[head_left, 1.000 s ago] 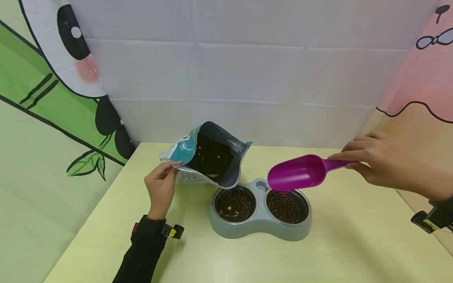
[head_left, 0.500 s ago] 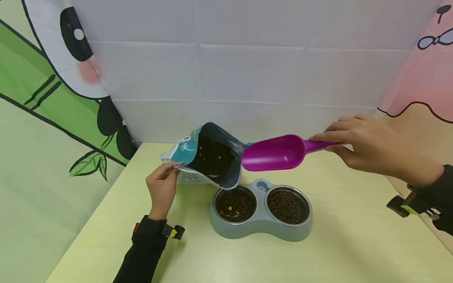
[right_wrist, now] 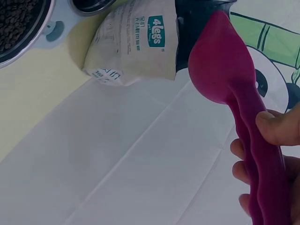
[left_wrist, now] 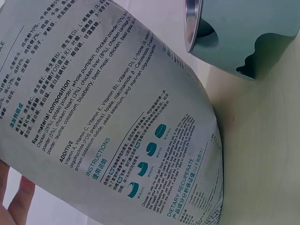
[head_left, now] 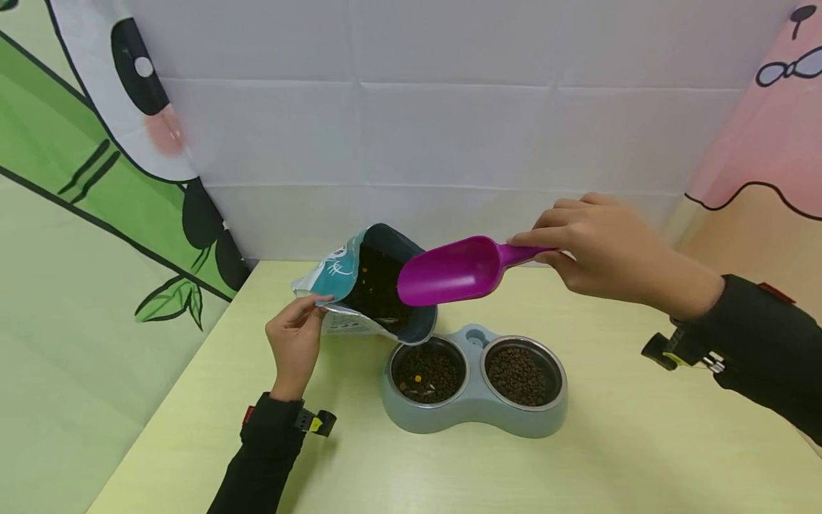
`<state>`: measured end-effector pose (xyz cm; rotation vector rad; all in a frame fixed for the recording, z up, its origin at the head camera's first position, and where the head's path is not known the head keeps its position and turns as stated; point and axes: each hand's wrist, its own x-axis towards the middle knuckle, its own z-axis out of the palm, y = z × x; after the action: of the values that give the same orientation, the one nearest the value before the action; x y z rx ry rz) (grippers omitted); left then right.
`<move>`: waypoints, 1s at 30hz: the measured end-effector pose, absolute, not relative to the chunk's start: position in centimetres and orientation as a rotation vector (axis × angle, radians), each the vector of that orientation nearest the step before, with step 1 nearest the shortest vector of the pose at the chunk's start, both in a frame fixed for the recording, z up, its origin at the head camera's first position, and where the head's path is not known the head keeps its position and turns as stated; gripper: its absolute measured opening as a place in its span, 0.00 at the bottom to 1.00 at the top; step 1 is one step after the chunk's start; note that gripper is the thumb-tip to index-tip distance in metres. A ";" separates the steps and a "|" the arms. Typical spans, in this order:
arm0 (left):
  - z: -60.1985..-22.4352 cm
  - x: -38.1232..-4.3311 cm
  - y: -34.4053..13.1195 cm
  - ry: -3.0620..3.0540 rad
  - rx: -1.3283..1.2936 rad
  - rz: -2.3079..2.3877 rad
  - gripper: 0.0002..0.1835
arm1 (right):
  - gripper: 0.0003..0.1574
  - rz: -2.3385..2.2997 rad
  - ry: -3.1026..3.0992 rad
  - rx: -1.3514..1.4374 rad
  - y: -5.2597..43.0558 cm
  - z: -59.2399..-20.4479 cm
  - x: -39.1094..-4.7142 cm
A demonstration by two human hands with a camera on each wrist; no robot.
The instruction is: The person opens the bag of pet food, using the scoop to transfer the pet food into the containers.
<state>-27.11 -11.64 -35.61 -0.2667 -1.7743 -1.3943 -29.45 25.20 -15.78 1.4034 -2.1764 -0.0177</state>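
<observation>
My left hand [head_left: 295, 343] pinches the rim of an open pet food bag [head_left: 340, 275], which leans with its mouth towards me. Dark kibble with a few yellow bits lies inside. By its handle, my right hand [head_left: 597, 246] grips a purple scoop [head_left: 452, 271]; its bowl looks bare, and its tip overlaps the bag's mouth in the head view. The right wrist view shows fingers and thumb curled round the scoop handle [right_wrist: 265, 159]. Printed text covers the bag's side [left_wrist: 117, 108] in the left wrist view, where only fingertips of the hand show.
A blue-grey double bowl feeder [head_left: 475, 410] stands on the pale yellow table [head_left: 359, 464], just in front of the bag. Brown kibble lies in its left bowl [head_left: 429, 371], with a yellow bit, and in its right bowl [head_left: 523, 375]. A white cloth backdrop [head_left: 449, 143] hangs behind.
My right hand has moved left with the scoop, from above the right bowl to the bag's mouth. The left hand and bag stay nearly still.
</observation>
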 end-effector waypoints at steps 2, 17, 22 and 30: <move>-35.0 -26.6 -11.4 -1.786 -0.263 -1.391 0.07 | 0.21 -0.029 -2.179 1.403 24.5 -15.8 -29.5; -33.8 -25.7 -10.7 -1.796 -0.267 -1.364 0.06 | 0.21 -0.016 -2.181 1.424 22.5 -16.2 -29.8; -33.7 -25.7 -10.7 -1.794 -0.265 -1.368 0.06 | 0.21 -0.111 -2.169 1.422 21.8 -16.4 -29.9; -33.7 -25.7 -10.8 -1.793 -0.254 -1.377 0.06 | 0.18 -0.306 -2.079 1.427 19.1 -16.7 -29.4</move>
<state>-25.72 -10.76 -33.75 -0.2538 -1.7933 -1.3772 -29.41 19.14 -16.73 1.4267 -2.0794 -0.3056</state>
